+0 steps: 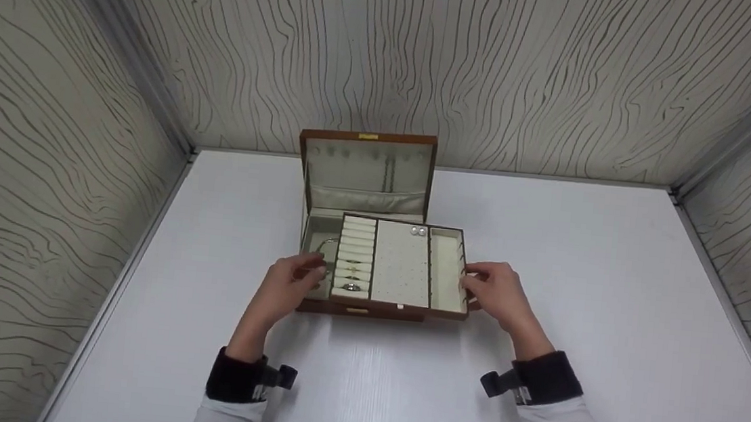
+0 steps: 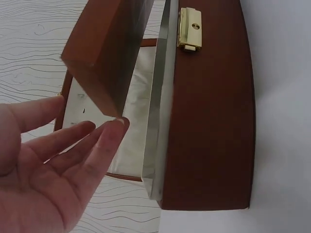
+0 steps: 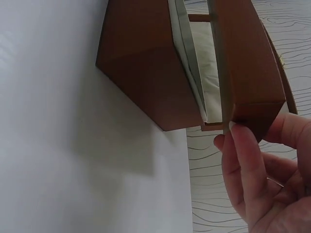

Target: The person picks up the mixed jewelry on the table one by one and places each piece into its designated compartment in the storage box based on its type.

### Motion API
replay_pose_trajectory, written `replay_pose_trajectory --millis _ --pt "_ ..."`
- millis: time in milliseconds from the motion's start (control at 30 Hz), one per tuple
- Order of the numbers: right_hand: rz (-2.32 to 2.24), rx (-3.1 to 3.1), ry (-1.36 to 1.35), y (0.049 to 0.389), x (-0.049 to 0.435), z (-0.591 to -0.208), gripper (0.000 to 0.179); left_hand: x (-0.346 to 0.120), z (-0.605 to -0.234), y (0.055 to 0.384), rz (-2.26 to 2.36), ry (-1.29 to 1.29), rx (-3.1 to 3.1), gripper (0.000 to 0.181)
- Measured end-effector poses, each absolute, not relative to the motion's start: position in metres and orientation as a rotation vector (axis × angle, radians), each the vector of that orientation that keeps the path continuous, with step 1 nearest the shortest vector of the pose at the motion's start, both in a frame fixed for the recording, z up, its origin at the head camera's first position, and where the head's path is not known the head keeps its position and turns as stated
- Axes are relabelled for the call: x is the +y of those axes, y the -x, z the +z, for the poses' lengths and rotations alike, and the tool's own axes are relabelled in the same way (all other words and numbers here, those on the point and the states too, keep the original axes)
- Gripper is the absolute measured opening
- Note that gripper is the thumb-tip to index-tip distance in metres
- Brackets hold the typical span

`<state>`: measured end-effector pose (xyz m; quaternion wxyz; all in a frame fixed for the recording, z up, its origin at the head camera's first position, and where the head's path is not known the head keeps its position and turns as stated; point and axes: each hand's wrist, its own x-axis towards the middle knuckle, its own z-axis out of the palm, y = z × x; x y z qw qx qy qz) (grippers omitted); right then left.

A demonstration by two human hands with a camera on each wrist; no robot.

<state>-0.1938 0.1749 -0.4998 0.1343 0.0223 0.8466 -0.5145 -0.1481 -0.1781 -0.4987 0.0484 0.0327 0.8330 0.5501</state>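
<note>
A brown jewelry box (image 1: 313, 307) stands with its lid (image 1: 365, 183) raised. Above it, shifted right, hangs a lift-out jewelry tray (image 1: 400, 267) with ring rolls, a middle panel and a side compartment. My right hand (image 1: 494, 293) pinches the tray's right end between thumb and fingers, as the right wrist view confirms. At the tray's left end is my left hand (image 1: 284, 284); in the left wrist view its extended fingertips touch the lower edge, thumb apart. Several rings (image 1: 351, 287) sit in the rolls, and a pair of round earrings (image 1: 418, 231) is on the panel.
Inside the box's left part lies a bracelet-like piece (image 1: 325, 244). A necklace (image 1: 389, 175) hangs in the lid. The box has a gold clasp plate (image 2: 191, 29) in front. A white table (image 1: 575, 256) bears everything, with patterned walls (image 1: 389, 56) around it.
</note>
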Motion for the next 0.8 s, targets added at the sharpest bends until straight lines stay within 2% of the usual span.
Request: replay_pose_trajectory --millis 233,800 --pt "-1.482 2.475 -0.066 0.194 0.160 -0.495 0.042 -0.176 -0.497 0.149 1.678 -0.096 2.528 0.045" --pt "-1.451 2.553 0.006 0.210 0.121 -0.499 0.041 -0.183 -0.500 0.168 1.521 0.266 2.686 0.036"
